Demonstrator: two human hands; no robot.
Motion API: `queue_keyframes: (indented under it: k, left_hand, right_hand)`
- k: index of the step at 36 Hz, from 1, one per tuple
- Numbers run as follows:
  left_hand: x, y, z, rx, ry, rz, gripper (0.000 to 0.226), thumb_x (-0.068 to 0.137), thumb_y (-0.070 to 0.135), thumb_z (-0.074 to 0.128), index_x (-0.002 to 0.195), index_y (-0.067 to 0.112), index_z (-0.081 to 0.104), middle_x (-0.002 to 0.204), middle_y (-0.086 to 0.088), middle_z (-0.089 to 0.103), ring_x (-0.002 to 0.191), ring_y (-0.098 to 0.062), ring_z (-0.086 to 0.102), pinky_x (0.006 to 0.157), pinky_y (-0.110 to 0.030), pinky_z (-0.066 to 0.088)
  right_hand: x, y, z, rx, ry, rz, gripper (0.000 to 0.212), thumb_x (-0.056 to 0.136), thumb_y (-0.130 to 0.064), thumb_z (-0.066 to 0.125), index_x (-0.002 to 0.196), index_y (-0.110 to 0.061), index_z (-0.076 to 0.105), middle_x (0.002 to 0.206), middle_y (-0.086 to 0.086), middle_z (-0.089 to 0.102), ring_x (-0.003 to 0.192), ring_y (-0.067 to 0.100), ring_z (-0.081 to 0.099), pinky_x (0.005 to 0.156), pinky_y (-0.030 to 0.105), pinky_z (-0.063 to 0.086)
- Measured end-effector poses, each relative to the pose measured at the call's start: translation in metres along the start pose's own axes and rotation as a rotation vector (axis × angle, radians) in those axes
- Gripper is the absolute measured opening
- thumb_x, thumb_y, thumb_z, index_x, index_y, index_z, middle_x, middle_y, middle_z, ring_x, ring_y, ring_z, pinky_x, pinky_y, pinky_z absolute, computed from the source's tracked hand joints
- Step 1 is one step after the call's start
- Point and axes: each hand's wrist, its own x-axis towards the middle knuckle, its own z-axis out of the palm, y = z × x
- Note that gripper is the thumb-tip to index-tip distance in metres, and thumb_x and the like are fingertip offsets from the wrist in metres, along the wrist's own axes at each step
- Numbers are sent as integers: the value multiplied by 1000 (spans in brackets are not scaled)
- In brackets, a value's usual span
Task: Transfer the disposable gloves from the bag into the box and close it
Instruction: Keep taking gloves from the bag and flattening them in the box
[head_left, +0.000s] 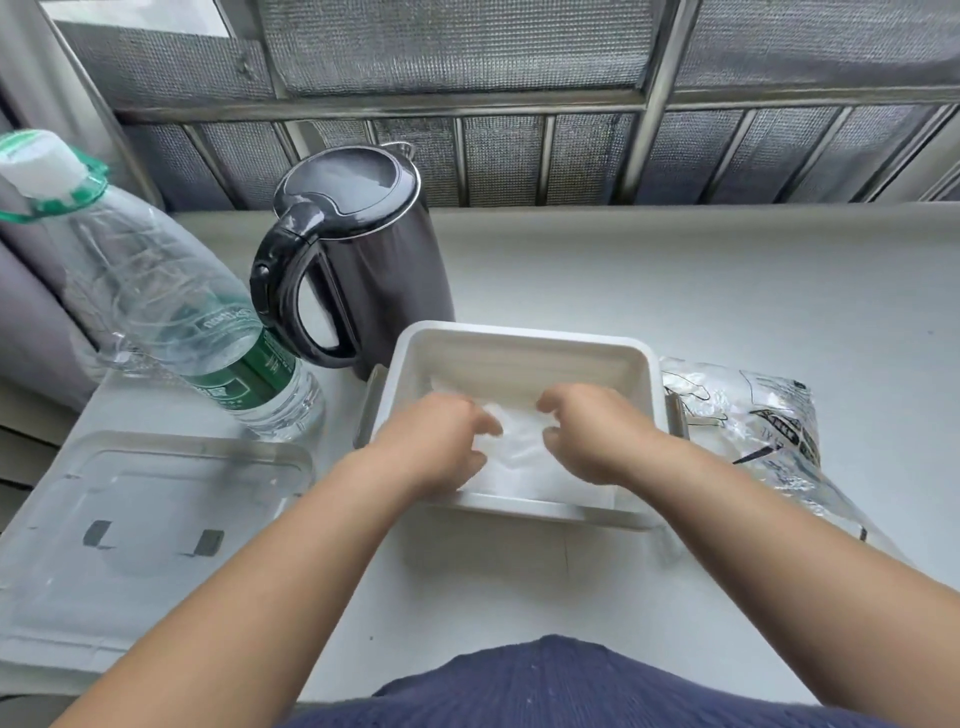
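A white open box (519, 340) stands on the table in front of me, with grey latches on its left and right sides. Inside lies a stack of thin clear disposable gloves (519, 457). Both my hands are down in the box. My left hand (441, 441) has its fingers curled onto the left side of the gloves. On the right side of the stack, my right hand (587, 431) pinches the gloves with curled fingers. The clear printed bag (753, 426) lies flat just right of the box. The transparent lid (145, 540) rests on the table to the left.
A dark electric kettle (358, 249) stands right behind the box's left corner. A large clear water bottle (171, 296) with a green label leans at the left, next to the kettle. A metal window grille runs along the back of the pale table (675, 280).
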Motion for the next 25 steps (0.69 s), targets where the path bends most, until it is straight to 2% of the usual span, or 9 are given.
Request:
queue_keyframes:
  k: [3,5,8,12,14,17,19,21,25]
  left_hand:
    - [12,-6,9,21,-185,2,42,91,18,54,130,32,54,143,8,44,132,-19,36,104,-28,32]
    - [18,-8,11,62,-274,-11,44,90,19,53,132,31,52,145,6,41,133,-23,33,104,-28,29]
    - [23,-8,13,54,-333,-41,41,91,27,51,132,31,53,143,3,44,131,-24,35,104,-27,31]
    - [12,-11,14,-103,-166,-80,33,95,32,47,126,30,59,136,8,53,132,-18,38,106,-28,33]
    - [3,-11,11,-148,-21,-71,32,95,34,47,124,32,60,133,10,55,130,-15,41,105,-33,37]
    - [-10,4,11,-221,157,-47,31,94,32,50,123,29,61,129,10,57,121,-11,48,93,-25,39]
    - [-17,17,16,-277,248,-8,30,94,30,51,121,29,63,122,10,60,114,-9,51,83,-19,34]
    - [-24,33,23,-328,298,55,27,93,30,54,117,30,65,116,13,61,109,-6,53,81,-18,35]
    - [-30,60,41,-312,262,137,26,93,34,54,115,32,66,115,13,61,110,-7,53,93,-30,43]
  right_hand:
    - [8,4,10,-72,-253,-3,43,93,-14,44,137,-15,45,138,5,50,125,25,47,98,28,39]
    - [10,7,17,-210,-375,30,38,92,-9,41,129,-7,51,130,12,56,117,29,53,91,28,44]
    - [10,5,21,-214,-377,45,39,90,-6,38,127,-5,51,128,14,56,114,30,55,93,31,47]
    - [-6,6,6,29,-129,33,48,92,-9,36,140,-14,37,143,8,42,130,26,41,103,32,38]
    - [-20,11,-2,173,64,-14,47,93,-12,38,139,-18,42,141,2,46,129,21,43,102,30,37]
    - [-42,25,-5,364,342,-45,33,91,-15,47,120,-19,60,108,-5,65,103,17,59,85,25,43]
    - [-53,36,3,426,513,-74,18,88,-18,54,103,-19,64,78,-15,60,76,8,59,69,22,39]
    - [-67,49,14,463,677,-125,7,84,-22,59,82,-17,63,59,-16,52,61,0,52,57,17,34]
    - [-101,78,43,504,722,-230,22,78,-29,53,62,-15,57,49,-11,43,51,6,44,49,12,32]
